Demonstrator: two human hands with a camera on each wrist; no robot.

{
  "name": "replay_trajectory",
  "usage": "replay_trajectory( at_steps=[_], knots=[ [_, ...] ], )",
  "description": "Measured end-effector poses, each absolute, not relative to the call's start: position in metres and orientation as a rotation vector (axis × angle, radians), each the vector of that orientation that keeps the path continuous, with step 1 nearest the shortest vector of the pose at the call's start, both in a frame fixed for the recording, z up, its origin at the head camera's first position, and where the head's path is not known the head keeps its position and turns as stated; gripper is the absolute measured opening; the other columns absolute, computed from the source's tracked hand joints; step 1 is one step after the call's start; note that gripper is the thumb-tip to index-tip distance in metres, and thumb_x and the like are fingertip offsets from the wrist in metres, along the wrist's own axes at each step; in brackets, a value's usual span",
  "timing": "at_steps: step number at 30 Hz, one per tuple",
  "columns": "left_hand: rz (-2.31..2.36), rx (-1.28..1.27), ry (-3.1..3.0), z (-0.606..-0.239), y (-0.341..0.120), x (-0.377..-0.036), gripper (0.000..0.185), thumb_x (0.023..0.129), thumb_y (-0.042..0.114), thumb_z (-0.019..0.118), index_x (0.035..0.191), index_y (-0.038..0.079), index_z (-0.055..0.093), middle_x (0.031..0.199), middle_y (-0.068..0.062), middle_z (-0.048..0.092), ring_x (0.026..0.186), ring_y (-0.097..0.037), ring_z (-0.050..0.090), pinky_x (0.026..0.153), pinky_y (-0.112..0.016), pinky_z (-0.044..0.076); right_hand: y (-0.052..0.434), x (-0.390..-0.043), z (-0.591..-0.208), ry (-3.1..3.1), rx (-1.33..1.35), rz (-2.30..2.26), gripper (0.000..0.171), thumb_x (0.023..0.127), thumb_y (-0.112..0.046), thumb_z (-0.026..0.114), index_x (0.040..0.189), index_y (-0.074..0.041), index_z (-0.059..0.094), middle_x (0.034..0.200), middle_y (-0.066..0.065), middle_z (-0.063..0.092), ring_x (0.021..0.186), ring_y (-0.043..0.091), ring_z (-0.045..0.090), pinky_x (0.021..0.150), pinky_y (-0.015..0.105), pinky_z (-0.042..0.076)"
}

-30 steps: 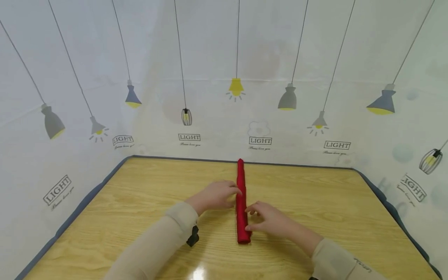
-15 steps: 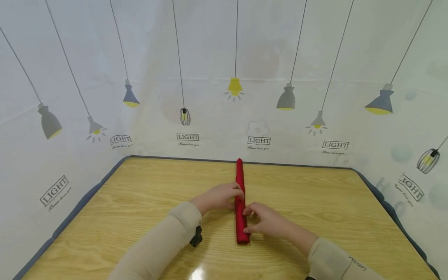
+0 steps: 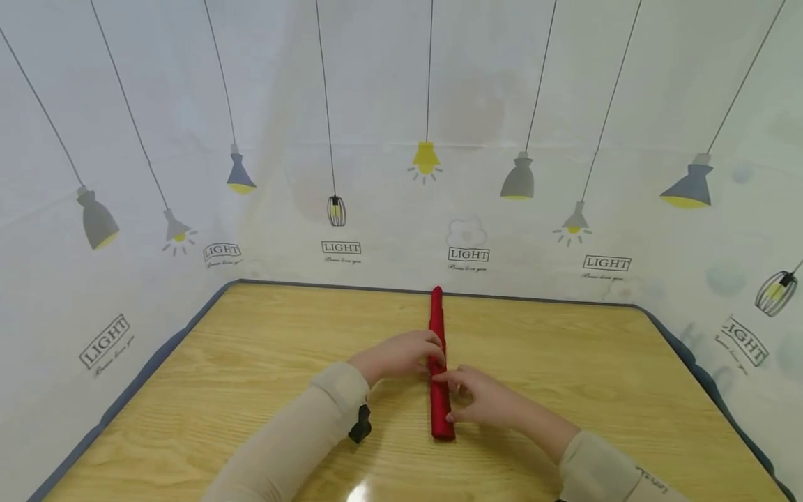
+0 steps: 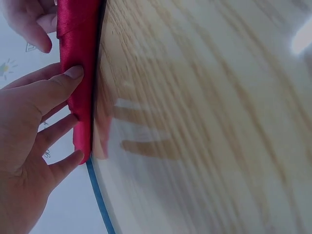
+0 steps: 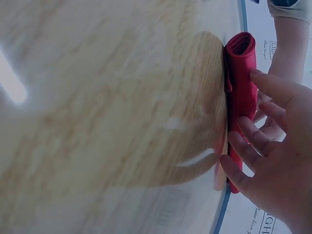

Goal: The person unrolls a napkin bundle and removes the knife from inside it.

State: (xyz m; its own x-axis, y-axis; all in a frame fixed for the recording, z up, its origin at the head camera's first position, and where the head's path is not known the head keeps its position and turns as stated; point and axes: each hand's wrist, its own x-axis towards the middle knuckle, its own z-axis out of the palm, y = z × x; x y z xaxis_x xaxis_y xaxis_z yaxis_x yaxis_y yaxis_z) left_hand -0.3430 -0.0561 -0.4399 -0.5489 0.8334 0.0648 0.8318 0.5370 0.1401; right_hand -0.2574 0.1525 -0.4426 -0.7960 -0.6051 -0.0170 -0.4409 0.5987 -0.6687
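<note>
A roll of red cloth [image 3: 437, 321] lies lengthwise away from me on the wooden table [image 3: 301, 432]. Its coiled layers show at the near end in the right wrist view, where the cloth roll [image 5: 240, 53] has a slight sheen. My left hand [image 3: 404, 353] straddles the middle of the roll, thumb against one side and curled fingers over the top. Nearer to me, my right hand [image 3: 483, 396] lies along the right side with spread fingers touching the roll. Its index fingertip reaches over the top, its thumb [image 5: 257, 73] near the coiled end.
White sheeting [image 3: 376, 209] printed with hanging lamps surrounds the table on the back and sides. A dark blue edge [image 3: 326, 284] runs along the table's border, and the far end of the roll reaches it. A black device [image 3: 360, 424] sits at the left cuff.
My left hand has shifted right and slightly toward me, its fingers farther over the roll. The right index finger has moved from the roll's side onto its top. The roll stays nearly in place.
</note>
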Motion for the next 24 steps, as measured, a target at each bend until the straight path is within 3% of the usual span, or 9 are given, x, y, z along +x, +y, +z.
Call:
replay_trajectory(
  at_steps=[10,15,20,24],
  knots=[
    [0.177,1.5,2.725,-0.439,-0.054,-0.343,0.02,0.09,0.019,0.071,0.111,0.021,0.072,0.12,0.001,0.059,0.112,-0.013,0.053,0.101,-0.023,0.04,0.152,-0.256,-0.439,2.54,-0.901,-0.937,0.044,0.086,-0.019,0.075,0.128,-0.015,0.064,0.101,0.002,0.05,0.091,0.02,0.048,0.076,0.033,0.041],
    [0.136,1.57,2.71,-0.439,-0.049,-0.345,0.02,0.091,0.019,0.07,0.111,0.02,0.072,0.119,0.002,0.06,0.111,-0.012,0.054,0.1,-0.021,0.039,0.152,-0.251,-0.436,2.54,-0.881,-0.951,0.037,0.088,-0.018,0.072,0.123,-0.014,0.066,0.102,0.001,0.052,0.092,0.02,0.049,0.079,0.037,0.043],
    [0.117,1.581,2.703,-0.438,-0.045,-0.346,0.02,0.091,0.02,0.07,0.111,0.02,0.072,0.119,0.001,0.06,0.111,-0.013,0.055,0.1,-0.021,0.04,0.149,-0.247,-0.435,2.551,-0.784,-1.003,0.029,0.092,-0.026,0.069,0.118,-0.013,0.067,0.1,0.002,0.054,0.087,0.02,0.051,0.073,0.036,0.046],
    [0.093,1.51,2.728,-0.437,-0.05,-0.344,0.019,0.091,0.021,0.071,0.109,0.021,0.073,0.118,0.002,0.06,0.109,-0.013,0.055,0.099,-0.022,0.041,0.136,-0.249,-0.436,2.601,-0.771,-0.97,0.031,0.088,-0.035,0.072,0.111,-0.015,0.066,0.094,0.0,0.054,0.079,0.017,0.05,0.065,0.032,0.044]
  ],
)
